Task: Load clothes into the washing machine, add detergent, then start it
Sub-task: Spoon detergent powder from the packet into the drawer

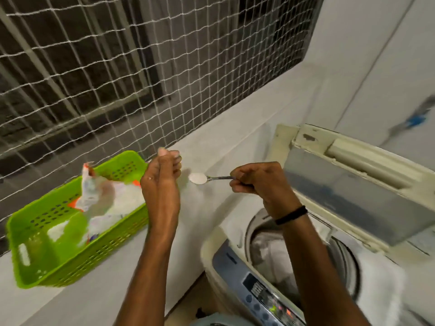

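The right hand (255, 182) is closed in a fist round the handle of a small metal spoon (211, 178), knuckles up, with a black band (292, 215) on its wrist. The spoon lies close to level. Its long axis runs across the picture from right to left: the handle end is buried in the fist and the bowl points left, toward the other hand. The bowl faces up and carries a heap of white detergent powder (197, 178). The spoon is in the air above the white counter (211, 147), between the basket and the washing machine, with its shadow on the counter behind the bowl.

The left hand (162, 175) is raised edge-on just beside the bowl of the spoon, not touching it. Its fingers are loosely curled at the top and nothing shows in them.

A bright green perforated plastic basket (47, 276) sits on the counter at the left. In it stands a crumpled white detergent bag with orange print (103, 196), its mouth open toward the top; the picture is blurred here and the print cannot be read.

At the lower right is a cream top-loading washing machine (219, 243). Its grey-tinted lid (353, 196) is folded up and back. Pale clothes (270, 250) lie in the round drum below the right forearm. The blue-grey control panel (259, 292) runs along the near edge. A white string net (117, 67) covers the dark window behind the counter.
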